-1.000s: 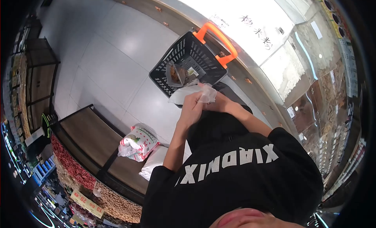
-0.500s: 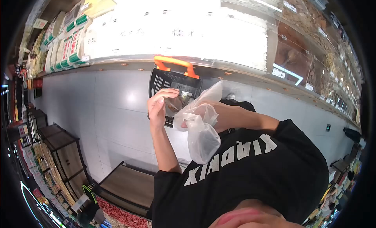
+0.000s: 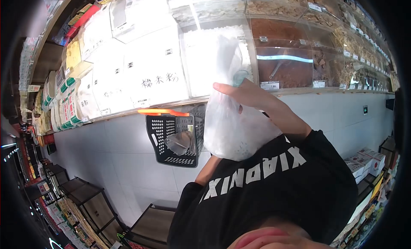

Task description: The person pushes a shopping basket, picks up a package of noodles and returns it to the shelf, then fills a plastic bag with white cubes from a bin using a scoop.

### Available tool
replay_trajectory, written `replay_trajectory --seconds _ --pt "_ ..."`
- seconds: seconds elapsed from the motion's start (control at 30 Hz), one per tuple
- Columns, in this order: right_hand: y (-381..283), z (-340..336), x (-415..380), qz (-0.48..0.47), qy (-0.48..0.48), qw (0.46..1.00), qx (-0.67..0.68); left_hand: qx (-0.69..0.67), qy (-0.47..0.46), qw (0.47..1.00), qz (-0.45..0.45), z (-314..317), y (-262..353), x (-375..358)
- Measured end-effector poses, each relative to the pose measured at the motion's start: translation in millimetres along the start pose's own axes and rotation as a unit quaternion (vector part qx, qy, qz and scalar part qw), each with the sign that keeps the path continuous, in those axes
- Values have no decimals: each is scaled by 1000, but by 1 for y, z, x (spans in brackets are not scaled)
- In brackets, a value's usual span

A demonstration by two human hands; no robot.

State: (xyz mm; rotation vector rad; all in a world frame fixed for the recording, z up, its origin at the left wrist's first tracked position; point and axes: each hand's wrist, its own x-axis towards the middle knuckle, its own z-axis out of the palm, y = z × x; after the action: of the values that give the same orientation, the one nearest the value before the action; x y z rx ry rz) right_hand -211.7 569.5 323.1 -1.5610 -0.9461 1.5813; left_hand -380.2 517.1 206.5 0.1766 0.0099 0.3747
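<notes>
Translucent white plastic bag [image 3: 231, 137]: hanging in front of the black short-sleeved T-shirt [image 3: 274, 202], bulging low and narrowing to a gathered neck. Clamping the bare right hand's [image 3: 242, 95] grip on that neck, probably to draw the mouth together and let the weight settle below. Rising above the grip as loose plastic, overlapping the view of the clear-fronted bin of white flakes [image 3: 197, 39]. Showing the left forearm [image 3: 207, 170] but hiding the left hand behind the bag; leaving its grip impossible to tell, though perhaps supporting the bulge. Standing near the bag on the grey tiled floor [image 3: 128, 163], black perforated plastic basket [image 3: 175, 160] with a bright orange handle [image 3: 165, 112]: holding a clear plastic package [image 3: 179, 142], likely leaning it against the side for lack of stiffness.
</notes>
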Motion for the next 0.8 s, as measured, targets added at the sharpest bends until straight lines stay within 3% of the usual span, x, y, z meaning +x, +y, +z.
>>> replay_trajectory --seconds 0.07,0.17,0.27,0.37,0.47,0.53,0.67,0.73,0.77,0.8 --pt "36 -44 9 36 15 998 -44 -41 7 999 -2 -8 -9 27" --pt "54 -55 -10 4 50 987 150 -75 19 997 -3 -12 -11 48" --pt "64 -56 -9 -9 25 962 271 -102 30 994 -7 -18 -3 59" --pt "39 -45 -12 -9 50 972 231 -124 36 992 -9 -18 16 62" --pt "20 -51 -3 27 36 950 308 -140 32 990 -12 -22 38 63" --pt "6 -44 -14 -51 103 944 309 -147 25 989 -13 -26 59 65" --pt "-12 -49 -30 -229 128 942 208 -150 27 988 -18 -38 104 63" --pt "-4 -47 -29 -312 163 923 153 -27 149 987 -45 -44 120 60" --pt "-1 -46 -29 -335 162 919 127 -102 126 986 -50 -50 123 63" --pt "3 -45 -29 -358 163 914 102 -54 85 991 -85 -43 129 72"
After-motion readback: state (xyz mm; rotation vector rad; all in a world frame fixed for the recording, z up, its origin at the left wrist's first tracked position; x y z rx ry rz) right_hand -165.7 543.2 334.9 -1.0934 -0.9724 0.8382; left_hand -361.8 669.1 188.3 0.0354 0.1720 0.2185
